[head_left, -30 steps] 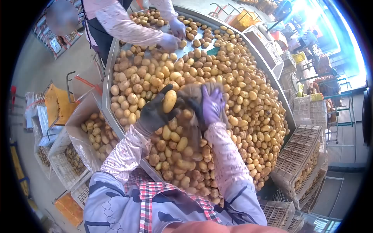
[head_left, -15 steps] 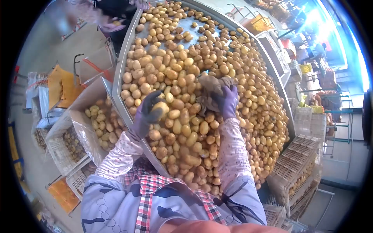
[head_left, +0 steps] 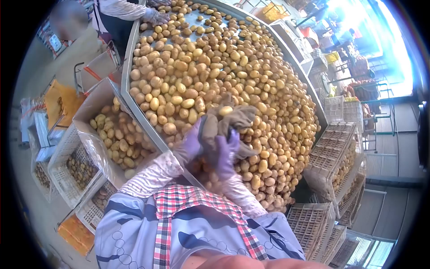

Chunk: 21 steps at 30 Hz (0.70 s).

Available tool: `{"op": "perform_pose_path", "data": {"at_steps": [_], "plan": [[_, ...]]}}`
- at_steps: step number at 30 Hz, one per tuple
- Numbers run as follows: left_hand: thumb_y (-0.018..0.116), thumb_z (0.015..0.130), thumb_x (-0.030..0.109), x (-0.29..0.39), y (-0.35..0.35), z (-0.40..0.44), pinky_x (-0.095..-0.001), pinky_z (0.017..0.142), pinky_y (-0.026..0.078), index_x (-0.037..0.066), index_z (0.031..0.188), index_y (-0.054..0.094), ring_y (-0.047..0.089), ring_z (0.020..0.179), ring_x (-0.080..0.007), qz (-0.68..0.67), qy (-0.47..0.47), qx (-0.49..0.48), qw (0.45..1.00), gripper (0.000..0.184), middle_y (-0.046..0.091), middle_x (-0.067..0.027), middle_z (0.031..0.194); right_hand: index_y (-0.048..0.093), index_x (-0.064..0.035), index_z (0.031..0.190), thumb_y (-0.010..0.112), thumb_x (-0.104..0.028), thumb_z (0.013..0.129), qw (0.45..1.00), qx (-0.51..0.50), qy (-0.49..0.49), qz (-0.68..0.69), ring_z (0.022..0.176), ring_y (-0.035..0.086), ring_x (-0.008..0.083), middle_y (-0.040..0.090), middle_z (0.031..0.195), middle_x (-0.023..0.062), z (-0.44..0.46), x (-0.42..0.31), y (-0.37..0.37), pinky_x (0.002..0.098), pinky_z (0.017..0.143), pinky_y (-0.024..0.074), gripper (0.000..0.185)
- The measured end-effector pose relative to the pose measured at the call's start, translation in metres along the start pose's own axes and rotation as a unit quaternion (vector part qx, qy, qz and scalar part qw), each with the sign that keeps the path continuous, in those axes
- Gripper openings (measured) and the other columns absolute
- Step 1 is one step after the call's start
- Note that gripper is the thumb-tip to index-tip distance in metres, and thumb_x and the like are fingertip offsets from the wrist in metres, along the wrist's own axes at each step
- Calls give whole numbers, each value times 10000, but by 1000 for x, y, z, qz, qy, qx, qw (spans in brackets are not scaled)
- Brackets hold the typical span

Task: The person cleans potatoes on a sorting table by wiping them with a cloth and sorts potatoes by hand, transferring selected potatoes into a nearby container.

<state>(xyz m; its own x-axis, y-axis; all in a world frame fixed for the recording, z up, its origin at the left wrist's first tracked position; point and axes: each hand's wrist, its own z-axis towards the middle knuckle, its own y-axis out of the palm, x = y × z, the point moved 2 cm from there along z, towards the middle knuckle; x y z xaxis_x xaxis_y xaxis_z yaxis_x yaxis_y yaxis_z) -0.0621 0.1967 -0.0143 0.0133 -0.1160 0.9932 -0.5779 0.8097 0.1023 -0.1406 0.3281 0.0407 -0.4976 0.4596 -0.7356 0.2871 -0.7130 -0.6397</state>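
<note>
Both of my hands wear purple gloves and meet over a heap of potatoes [head_left: 179, 67] on the sorting table [head_left: 148, 127]. A crumpled grey-brown cloth [head_left: 237, 117] is bunched between them. My left hand [head_left: 192, 141] closes on the cloth's left side, its fingertips largely hidden by the folds. From the near side my right hand [head_left: 227, 152] grips the cloth, fingers bent up into it. One yellow potato [head_left: 225, 110] shows at the upper edge of the cloth; whether fingers hold it is hidden.
Left of the table, a plastic-lined crate [head_left: 96, 107] holds more potatoes, beside a white crate [head_left: 67, 184] of small ones. Stacked crates [head_left: 333, 148] stand at the right. Across the far left corner, another person's gloved hand [head_left: 156, 17] rests at the table edge.
My left hand, which held a potato, has moved right to the cloth. My right hand has drawn the cloth left and nearer. The view has shifted, and the other person's hand is at the table edge.
</note>
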Motion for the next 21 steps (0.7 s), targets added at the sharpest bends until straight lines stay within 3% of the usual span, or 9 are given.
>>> {"op": "perform_pose_path", "data": {"at_steps": [3,4,7,10,13,15,17,19,21], "plan": [[786,692,38,38,-15,-12,-301,1037,386,37,1454,297,453,1234,-163,-35,-29,-29,999,906,476,-84,1358,494,17,1310,665,-194,849,997,-12,44,63,1272,413,334,445,1351,230,15,0,18,415,1057,337,534],[785,698,57,63,-20,-21,-305,1030,394,40,1461,283,458,1225,-169,-73,43,-51,995,914,486,-80,1346,519,13,1289,668,-195,843,998,-41,16,48,1263,423,338,457,1338,234,33,-7,10,419,1052,345,513],[790,690,77,110,-31,-46,-297,1022,409,47,1420,379,481,1215,-171,-133,-10,-111,985,838,513,-80,1317,631,9,1104,692,-194,805,993,-61,-103,-22,1182,490,368,537,1239,227,91,-13,-7,424,1024,385,366],[677,701,17,122,-73,-69,-297,1005,417,50,1238,563,517,1177,-212,-12,-3,59,998,550,552,-94,1241,666,3,912,763,-118,760,993,59,-60,87,871,586,182,629,920,55,123,-64,-59,295,806,470,217],[716,765,115,89,-157,-93,-359,976,449,30,1210,538,568,1109,-282,296,112,246,916,487,573,-114,1213,626,-13,858,681,18,777,948,115,-36,294,932,550,197,562,1037,77,127,-92,-104,353,829,471,103],[649,841,236,90,-189,-96,-406,970,429,-24,1201,532,542,1112,-354,438,62,271,855,459,547,-210,1194,610,3,989,630,-31,838,942,152,-155,254,936,558,148,587,1057,70,126,-83,-115,268,829,468,156],[702,779,205,91,-190,-83,-389,956,438,-1,1177,559,559,1086,-318,436,94,315,838,471,580,-164,1134,488,-23,1191,646,-130,847,942,206,-263,14,1137,485,270,484,1253,149,121,-66,-105,396,965,403,394],[677,833,201,102,-155,-55,-399,1002,413,-21,1299,472,520,1162,-312,317,169,279,891,556,513,-194,1258,477,-45,1212,738,-258,786,961,109,-217,-130,1151,464,387,478,1195,215,111,-46,-73,468,980,374,543],[701,813,299,110,-111,-23,-445,1041,375,-25,1319,448,478,1198,-388,424,198,185,864,652,495,-235,1271,408,-91,1344,731,-430,753,944,-128,-158,-261,1261,374,462,401,1336,283,99,-6,-26,552,1033,306,754]]}}
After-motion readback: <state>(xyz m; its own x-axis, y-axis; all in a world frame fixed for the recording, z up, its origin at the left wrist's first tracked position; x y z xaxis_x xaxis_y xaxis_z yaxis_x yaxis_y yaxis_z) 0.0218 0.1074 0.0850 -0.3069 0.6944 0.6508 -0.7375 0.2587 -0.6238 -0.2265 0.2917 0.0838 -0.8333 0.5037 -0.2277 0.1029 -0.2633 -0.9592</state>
